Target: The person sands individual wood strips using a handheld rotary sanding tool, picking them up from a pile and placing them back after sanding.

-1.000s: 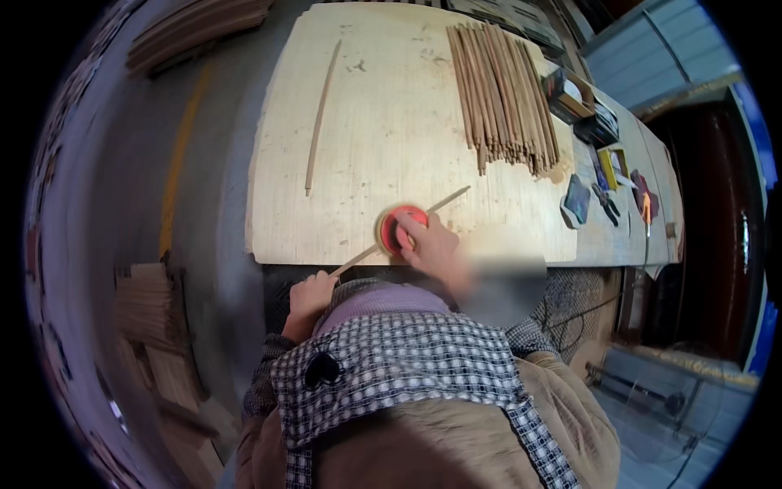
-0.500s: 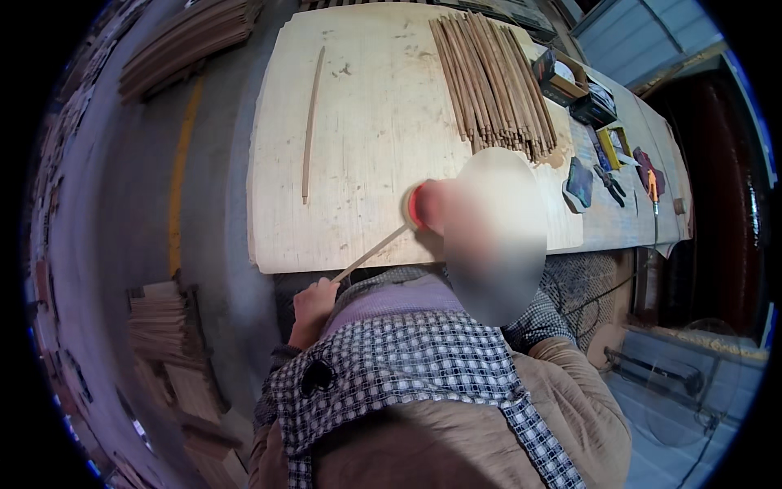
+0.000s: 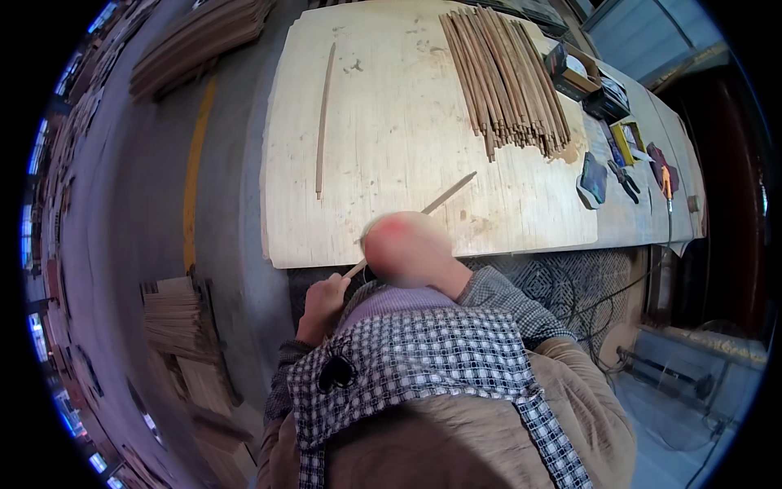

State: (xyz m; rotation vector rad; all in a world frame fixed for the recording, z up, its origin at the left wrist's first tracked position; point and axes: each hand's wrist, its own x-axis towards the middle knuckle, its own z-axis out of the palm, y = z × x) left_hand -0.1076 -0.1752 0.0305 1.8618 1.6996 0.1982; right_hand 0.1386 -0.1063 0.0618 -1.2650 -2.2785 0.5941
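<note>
My left hand (image 3: 324,298) is closed around the near end of a thin wooden stick (image 3: 452,191), just off the table's front edge. The stick slants up and right over the table, and its far end is free. My right hand (image 3: 423,265) lies across the stick's middle part, with a round, reddish pad-like thing (image 3: 397,228) in it. A blur covers its fingers and most of that thing. A single wooden stick (image 3: 326,122) lies apart on the left of the board.
A pale plywood board (image 3: 383,122) covers the table. Several wooden sticks (image 3: 509,85) lie bundled at the far right. Beyond them are open boxes (image 3: 574,72), a dark pad (image 3: 592,181), pliers (image 3: 626,183) and an orange air gun (image 3: 667,181). Stacked wood (image 3: 175,314) stands at left.
My right hand has moved left and nearer to me along the stick, with the reddish thing in it. The stick's far part now shows beyond it. My left hand keeps its hold.
</note>
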